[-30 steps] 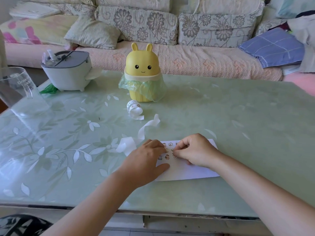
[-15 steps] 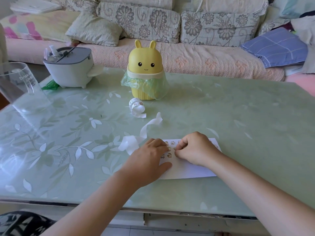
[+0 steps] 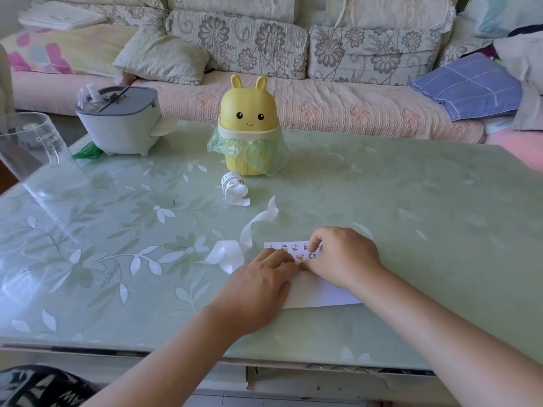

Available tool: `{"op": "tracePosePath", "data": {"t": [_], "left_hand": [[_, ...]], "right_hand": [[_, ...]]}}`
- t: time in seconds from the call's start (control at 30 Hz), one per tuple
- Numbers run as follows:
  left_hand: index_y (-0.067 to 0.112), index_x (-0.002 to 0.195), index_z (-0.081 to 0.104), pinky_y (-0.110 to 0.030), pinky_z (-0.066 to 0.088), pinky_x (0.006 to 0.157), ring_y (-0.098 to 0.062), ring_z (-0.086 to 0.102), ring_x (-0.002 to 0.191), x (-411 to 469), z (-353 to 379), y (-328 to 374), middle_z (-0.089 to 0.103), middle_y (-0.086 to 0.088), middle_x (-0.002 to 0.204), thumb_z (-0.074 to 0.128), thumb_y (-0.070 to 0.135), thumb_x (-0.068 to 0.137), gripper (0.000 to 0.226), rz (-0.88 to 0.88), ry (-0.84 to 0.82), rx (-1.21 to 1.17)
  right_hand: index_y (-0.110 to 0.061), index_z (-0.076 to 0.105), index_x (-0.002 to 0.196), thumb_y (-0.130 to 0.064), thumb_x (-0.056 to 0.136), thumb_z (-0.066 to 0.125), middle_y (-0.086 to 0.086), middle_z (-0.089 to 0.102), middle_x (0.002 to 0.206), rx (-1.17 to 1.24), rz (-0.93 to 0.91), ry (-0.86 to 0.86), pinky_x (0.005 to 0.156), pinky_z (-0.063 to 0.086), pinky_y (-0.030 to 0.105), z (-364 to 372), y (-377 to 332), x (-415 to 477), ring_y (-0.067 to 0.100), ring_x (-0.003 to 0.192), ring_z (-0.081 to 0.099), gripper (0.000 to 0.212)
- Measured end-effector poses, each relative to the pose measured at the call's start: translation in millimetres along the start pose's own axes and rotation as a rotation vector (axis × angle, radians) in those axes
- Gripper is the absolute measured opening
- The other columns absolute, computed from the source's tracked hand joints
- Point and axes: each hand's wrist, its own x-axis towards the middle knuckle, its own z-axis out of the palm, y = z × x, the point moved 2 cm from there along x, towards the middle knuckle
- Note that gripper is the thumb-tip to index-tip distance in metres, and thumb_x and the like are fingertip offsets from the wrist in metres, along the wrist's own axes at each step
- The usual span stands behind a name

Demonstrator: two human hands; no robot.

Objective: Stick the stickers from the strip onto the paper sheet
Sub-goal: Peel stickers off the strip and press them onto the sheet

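A white paper sheet (image 3: 318,292) lies near the table's front edge, with several small cartoon stickers (image 3: 294,248) stuck along its far part. My left hand (image 3: 258,284) rests flat on the sheet's left side, fingers together. My right hand (image 3: 342,257) is curled over the sheet's right part, fingertips pressing down among the stickers; whether a sticker is under them is hidden. A curled white strip of backing (image 3: 235,248) trails left of the sheet. A small roll of sticker strip (image 3: 233,186) lies farther back.
A yellow bunny-shaped bin (image 3: 249,127) with a green bag stands at the table's middle back. A grey-white container (image 3: 120,121) sits back left, a clear glass jug (image 3: 32,154) at the left edge. A sofa with cushions runs behind the green glass table (image 3: 411,230).
My right hand's fingertips have shifted slightly on the sheet while pressing; my left hand stays on the sheet. The camera view has tilted a little.
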Motion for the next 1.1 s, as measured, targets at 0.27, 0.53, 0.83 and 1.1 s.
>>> {"op": "tracePosePath", "data": {"t": [0.27,0.53,0.83,1.1], "left_hand": [[0.022,0.134,0.053,-0.029,0.052,0.078,-0.017,0.049,0.111,-2.9,0.3,6.2,0.050,0.006,0.121,0.038,0.034,0.093,0.046,0.010,-0.009,0.067],[0.016,0.135,0.055,-0.036,0.057,0.074,-0.017,0.049,0.117,-5.2,3.0,8.1,0.050,0.004,0.127,0.037,0.040,0.094,0.051,-0.006,-0.034,0.102],[0.030,0.126,0.064,-0.032,0.057,0.073,-0.018,0.053,0.116,-3.9,-3.1,3.8,0.057,0.002,0.125,0.044,0.042,0.092,0.041,0.020,-0.023,0.042],[0.028,0.133,0.054,-0.034,0.053,0.087,-0.011,0.046,0.122,-4.4,-1.1,4.8,0.051,0.011,0.131,0.045,0.041,0.090,0.046,-0.032,-0.020,-0.009]], "right_hand": [[-0.040,0.062,0.127,-0.041,0.095,0.049,-0.013,0.050,0.112,-0.063,-0.351,-0.018,0.081,0.047,0.031,17.6,19.9,-30.2,0.013,0.106,0.054,0.035],[-0.031,0.064,0.126,-0.044,0.089,0.040,-0.006,0.056,0.122,-0.189,-0.446,0.063,0.075,0.052,0.035,24.1,27.9,-46.3,0.020,0.102,0.055,0.046],[-0.038,0.070,0.120,-0.045,0.086,0.044,-0.010,0.061,0.126,-0.072,-0.449,0.056,0.083,0.051,0.032,20.9,35.5,-50.3,0.018,0.107,0.055,0.043],[-0.036,0.042,0.147,-0.044,0.092,0.049,-0.015,0.045,0.136,-0.050,-0.431,-0.014,0.101,0.039,0.030,19.9,31.0,-43.1,0.015,0.123,0.040,0.056]]}}
